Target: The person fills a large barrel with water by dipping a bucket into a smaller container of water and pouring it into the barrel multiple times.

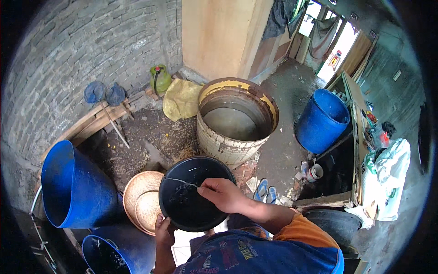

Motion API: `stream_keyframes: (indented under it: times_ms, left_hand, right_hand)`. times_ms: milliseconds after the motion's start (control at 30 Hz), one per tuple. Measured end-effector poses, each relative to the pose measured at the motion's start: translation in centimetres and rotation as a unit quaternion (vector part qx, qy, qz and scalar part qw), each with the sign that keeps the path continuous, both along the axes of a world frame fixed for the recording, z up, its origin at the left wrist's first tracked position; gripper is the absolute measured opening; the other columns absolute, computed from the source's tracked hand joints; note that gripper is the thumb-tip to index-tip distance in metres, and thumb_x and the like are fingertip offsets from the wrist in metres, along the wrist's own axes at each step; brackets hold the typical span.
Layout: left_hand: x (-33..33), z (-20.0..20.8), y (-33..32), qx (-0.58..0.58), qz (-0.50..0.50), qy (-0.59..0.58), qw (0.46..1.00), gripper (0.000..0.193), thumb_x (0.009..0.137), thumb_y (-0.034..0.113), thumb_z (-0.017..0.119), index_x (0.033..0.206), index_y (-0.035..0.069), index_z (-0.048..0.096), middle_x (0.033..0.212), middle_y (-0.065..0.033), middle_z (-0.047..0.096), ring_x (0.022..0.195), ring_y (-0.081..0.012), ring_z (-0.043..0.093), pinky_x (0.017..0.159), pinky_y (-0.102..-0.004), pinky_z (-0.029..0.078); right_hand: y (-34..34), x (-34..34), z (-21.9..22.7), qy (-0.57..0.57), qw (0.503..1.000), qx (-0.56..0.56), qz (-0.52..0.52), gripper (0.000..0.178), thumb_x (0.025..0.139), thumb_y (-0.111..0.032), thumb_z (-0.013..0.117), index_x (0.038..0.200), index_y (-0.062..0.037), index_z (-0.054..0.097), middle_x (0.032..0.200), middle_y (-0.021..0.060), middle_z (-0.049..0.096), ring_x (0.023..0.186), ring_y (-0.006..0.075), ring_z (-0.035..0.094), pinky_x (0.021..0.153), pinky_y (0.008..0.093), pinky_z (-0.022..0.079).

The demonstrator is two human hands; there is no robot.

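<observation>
A round black basin (182,201) is in front of my body. My left hand (164,230) grips its near left rim, thumb at the edge. Over the basin, my right hand (223,195) is closed in a pinch, palm down. From its fingertips a thin, pale twisted strand (181,181) stretches left toward the rim; whether it is wire or cord I cannot tell. Dark shine shows on the basin's inner wall. Partly behind the basin, on the left, are shallow woven bamboo trays (132,194), a smaller one within the larger.
A big rusty drum (228,148) holding cloudy liquid stands just beyond the basin. Blue barrels (86,187) stand at left, another blue barrel (319,123) at right. Blue sandals (264,192) lie on the floor. Farther back are a yellow sack (181,100), a green gas cylinder (159,78) and nets (105,92).
</observation>
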State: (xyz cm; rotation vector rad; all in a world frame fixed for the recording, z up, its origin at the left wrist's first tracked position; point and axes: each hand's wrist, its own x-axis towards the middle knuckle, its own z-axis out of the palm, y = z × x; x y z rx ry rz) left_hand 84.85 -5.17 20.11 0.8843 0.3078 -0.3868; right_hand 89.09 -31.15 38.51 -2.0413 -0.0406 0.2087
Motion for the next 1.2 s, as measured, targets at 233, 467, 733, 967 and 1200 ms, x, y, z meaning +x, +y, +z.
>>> stream_keyframes:
  times_ms: [233,467,733,967,1200]
  left_hand:
    - [5.0,3.9,-2.9,-0.014,-0.004,-0.086,0.996,0.023,0.086,0.011,0.056,0.108,0.005,0.053,0.106,-0.0088,0.064,0.096,-0.0198,0.061,0.083,-0.0331,0.048]
    - [9.2,8.5,-9.7,0.056,0.063,-0.109,0.990,0.018,0.085,0.008,0.058,0.102,0.006,0.052,0.081,-0.0017,0.061,0.064,-0.0086,0.055,0.054,-0.0217,0.042]
    - [14.6,13.0,-19.8,0.140,0.099,-0.164,0.971,0.017,0.081,0.010,0.065,0.094,0.008,0.053,0.078,0.0004,0.058,0.056,-0.0058,0.052,0.044,-0.0178,0.038]
    - [20.7,14.9,-27.7,0.160,0.079,-0.183,0.967,0.019,0.082,0.003,0.064,0.092,0.010,0.050,0.073,0.0017,0.056,0.055,-0.0060,0.053,0.045,-0.0175,0.041]
    - [25.2,14.8,-33.9,0.233,0.038,-0.181,0.955,0.021,0.080,0.005,0.068,0.092,0.008,0.051,0.065,0.0010,0.055,0.049,-0.0085,0.055,0.040,-0.0169,0.040]
  right_hand:
    - [-3.6,4.1,0.9,-0.043,0.998,0.027,-0.022,0.034,0.091,-0.031,0.052,0.083,0.0004,0.061,0.072,0.0205,0.059,0.070,0.0350,0.061,0.062,0.0411,0.044]
    - [-10.0,8.7,0.8,-0.072,0.991,0.108,-0.007,0.035,0.092,-0.030,0.051,0.076,0.0011,0.056,0.067,0.0195,0.054,0.064,0.0342,0.056,0.058,0.0412,0.040]
    - [-20.1,14.5,-0.2,-0.123,0.974,0.191,-0.007,0.036,0.091,-0.027,0.053,0.069,0.0005,0.052,0.058,0.0175,0.049,0.052,0.0306,0.049,0.053,0.0408,0.037]
    - [-28.0,19.2,-3.4,-0.096,0.952,0.286,-0.057,0.031,0.093,-0.023,0.053,0.072,-0.0008,0.057,0.063,0.0005,0.052,0.061,0.0079,0.047,0.059,0.0275,0.039]
    - [-32.8,21.9,-8.7,-0.048,0.887,0.440,-0.130,0.034,0.093,-0.026,0.053,0.067,-0.0037,0.053,0.061,-0.0021,0.047,0.059,0.0070,0.040,0.056,0.0264,0.034]
